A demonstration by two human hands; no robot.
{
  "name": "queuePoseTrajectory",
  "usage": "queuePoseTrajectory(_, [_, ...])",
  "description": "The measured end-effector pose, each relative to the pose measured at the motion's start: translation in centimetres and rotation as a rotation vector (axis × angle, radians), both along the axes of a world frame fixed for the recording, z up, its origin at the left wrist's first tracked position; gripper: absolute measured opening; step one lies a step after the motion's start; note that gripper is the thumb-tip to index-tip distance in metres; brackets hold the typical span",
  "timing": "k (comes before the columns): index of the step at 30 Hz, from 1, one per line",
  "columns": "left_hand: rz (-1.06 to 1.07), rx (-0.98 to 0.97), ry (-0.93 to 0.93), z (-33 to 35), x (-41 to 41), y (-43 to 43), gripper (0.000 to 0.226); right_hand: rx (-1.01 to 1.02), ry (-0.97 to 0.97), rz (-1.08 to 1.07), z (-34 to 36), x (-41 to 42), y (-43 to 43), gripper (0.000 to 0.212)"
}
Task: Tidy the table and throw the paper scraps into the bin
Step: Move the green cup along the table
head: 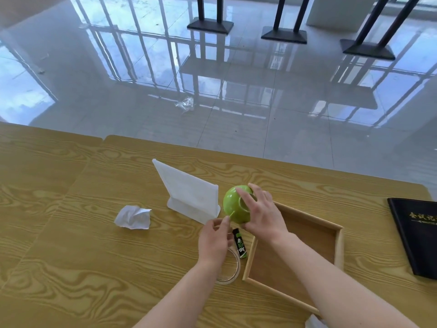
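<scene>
From the head view, my right hand (262, 216) has its grip clamped on the green bowl (233, 204), tipped on its side above the tabletop (94, 256). My left hand (214, 240) curls at the bowl's rim; I cannot tell whether that grip is closed on anything. The crumpled paper (133, 217) lies well to the left, beside the white sign holder (186, 192). My left wrist hides part of the tape roll (233, 268). My right forearm covers part of the wooden tray (307, 240). The black folder (416, 233) is cut off at the right edge.
</scene>
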State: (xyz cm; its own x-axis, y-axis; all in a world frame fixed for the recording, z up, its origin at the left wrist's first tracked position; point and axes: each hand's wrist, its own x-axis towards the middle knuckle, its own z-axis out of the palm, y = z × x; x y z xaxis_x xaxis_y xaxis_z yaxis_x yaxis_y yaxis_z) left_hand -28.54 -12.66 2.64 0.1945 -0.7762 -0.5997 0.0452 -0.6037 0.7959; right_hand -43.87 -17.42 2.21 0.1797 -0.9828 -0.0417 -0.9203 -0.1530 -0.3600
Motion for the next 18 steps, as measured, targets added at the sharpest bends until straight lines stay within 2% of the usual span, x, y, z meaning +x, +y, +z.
queuePoseTrajectory(2, [0.126,0.094,0.226,0.7,0.2,0.2,0.025,-0.049,-0.067,-0.05,0.5,0.1,2.1,0.098])
queuePoseTrajectory(5, [0.169,0.209,0.472,1.8,1.4,0.9,0.022,-0.121,-0.156,-0.115,0.9,1.0,5.4,0.1])
queuePoseTrajectory(8, [0.127,0.215,0.544,2.6,3.5,2.5,0.019,-0.149,-0.286,-0.116,1.0,2.0,8.0,0.102])
queuePoseTrajectory(10, [0.114,0.159,0.471,2.6,5.3,4.2,0.018,-0.069,-0.509,-0.104,1.0,2.7,9.3,0.097])
queuePoseTrajectory(12, [0.109,0.061,0.336,2.3,7.8,6.1,0.02,0.137,-0.804,-0.146,1.3,3.6,10.4,0.09])
queuePoseTrajectory(14, [0.069,-0.047,0.208,1.8,10.3,7.9,0.022,0.36,-1.007,-0.265,1.7,5.1,11.0,0.082])
queuePoseTrajectory(16, [0.029,-0.119,0.086,1.2,12.6,9.7,0.027,0.524,-1.041,-0.358,1.8,7.3,10.9,0.087])
queuePoseTrajectory(18, [0.007,-0.16,-0.056,0.7,14.8,11.2,0.036,0.578,-0.948,-0.377,1.3,9.9,10.7,0.085])
